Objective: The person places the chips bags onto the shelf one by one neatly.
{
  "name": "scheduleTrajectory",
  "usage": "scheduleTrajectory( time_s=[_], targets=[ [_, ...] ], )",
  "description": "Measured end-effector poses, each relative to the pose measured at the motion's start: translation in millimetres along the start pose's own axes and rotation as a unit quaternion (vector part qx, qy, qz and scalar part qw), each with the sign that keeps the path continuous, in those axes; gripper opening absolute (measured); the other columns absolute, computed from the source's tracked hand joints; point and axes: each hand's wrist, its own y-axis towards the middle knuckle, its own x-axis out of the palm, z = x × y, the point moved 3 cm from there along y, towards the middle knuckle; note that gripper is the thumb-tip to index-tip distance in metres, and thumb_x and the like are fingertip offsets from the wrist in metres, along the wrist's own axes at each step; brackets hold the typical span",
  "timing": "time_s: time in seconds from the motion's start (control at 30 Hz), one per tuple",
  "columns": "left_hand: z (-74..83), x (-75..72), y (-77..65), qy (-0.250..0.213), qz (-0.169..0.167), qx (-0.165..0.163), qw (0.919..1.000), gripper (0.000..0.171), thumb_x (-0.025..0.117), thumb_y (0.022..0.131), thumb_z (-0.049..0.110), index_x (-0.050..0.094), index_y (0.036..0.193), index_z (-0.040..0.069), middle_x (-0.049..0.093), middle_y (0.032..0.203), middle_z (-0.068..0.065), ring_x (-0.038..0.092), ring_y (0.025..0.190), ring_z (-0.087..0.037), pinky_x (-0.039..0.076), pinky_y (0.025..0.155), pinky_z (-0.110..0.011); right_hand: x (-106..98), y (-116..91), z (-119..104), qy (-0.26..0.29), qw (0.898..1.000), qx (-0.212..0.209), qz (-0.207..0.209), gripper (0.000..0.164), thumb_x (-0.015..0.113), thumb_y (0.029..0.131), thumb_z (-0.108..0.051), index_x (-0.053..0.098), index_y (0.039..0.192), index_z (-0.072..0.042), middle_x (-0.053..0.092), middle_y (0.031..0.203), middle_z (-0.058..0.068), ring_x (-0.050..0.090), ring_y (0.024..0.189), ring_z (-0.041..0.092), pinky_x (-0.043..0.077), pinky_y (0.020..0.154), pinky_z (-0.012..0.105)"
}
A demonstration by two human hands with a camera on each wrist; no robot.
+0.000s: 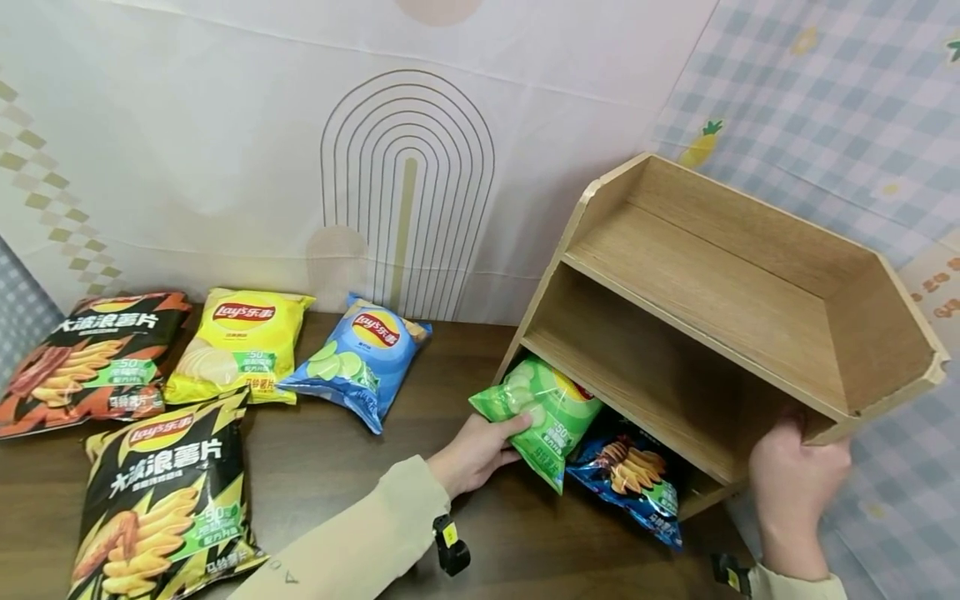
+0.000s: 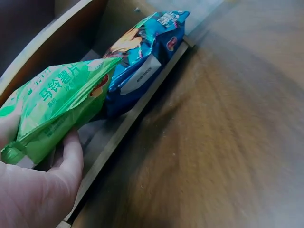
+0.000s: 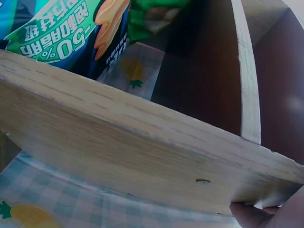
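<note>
My left hand pinches a green bag of potato chips by its left end, thumb on the front and fingers behind. The green bag leans into the bottom opening of a wooden shelf. Beside it in that lower opening lies a dark blue chip bag, its lower end poking out at the front. In the left wrist view the green bag overlaps the blue bag. My right hand grips the shelf's right side panel; its fingertips show against the panel's outer face in the right wrist view.
On the table's left are a red-and-black chip bag, a yellow one, a light blue one and a black one. A patterned cloth hangs behind, and a checked cloth at right.
</note>
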Motion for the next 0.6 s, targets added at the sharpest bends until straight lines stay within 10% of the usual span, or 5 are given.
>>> scheduleTrajectory(
  time_s=[0.6],
  targets=[
    [-22.7,0.8,23.5,-0.031,0.055,-0.020,0.9978,0.043,0.063,0.095,0.012,0.045,0.132,-0.003,0.058,0.125,-0.016,0.057,0.116,-0.027,0.047,0.095,-0.040,0.5,-0.7,-1.6,-0.001,1.000,0.001,0.005,0.037,0.049,0.093,-0.017,0.059,0.128,-0.011,0.063,0.117,0.011,0.055,0.107,0.019,0.040,0.094,0.020]
  ],
)
